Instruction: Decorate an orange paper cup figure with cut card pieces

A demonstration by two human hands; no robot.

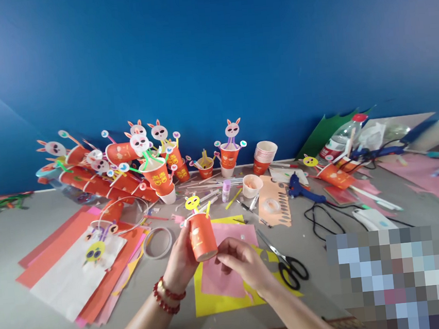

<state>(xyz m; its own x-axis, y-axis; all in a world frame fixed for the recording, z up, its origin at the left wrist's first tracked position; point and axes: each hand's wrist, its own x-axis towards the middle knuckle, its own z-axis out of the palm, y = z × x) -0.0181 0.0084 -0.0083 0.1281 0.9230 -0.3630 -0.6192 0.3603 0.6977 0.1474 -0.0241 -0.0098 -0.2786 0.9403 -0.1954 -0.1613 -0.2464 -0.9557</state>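
One red paper cup (202, 238) is hovering above the pink sheet (221, 287), over its left part, tilting so its base is facing towards us. We are judging it to be very light, thin-walled and a little springy, its smooth coat perhaps turning slippery; squeezing hard would probably be denting it. The yellow face (193, 204) and the yellow straw (208, 209), rising at its mouth beyond the pink sheet's far edge, are looking flimsier, so we are favouring the side wall or the firmer base rim for holding. Our left hand (182, 257), at the pink sheet's left, is closing around the cup's left side, open only to the cup's width. Our right hand (243, 261), above the pink sheet, is curling its fingers beside the base; we cannot tell whether they are touching the cup or pinching anything.
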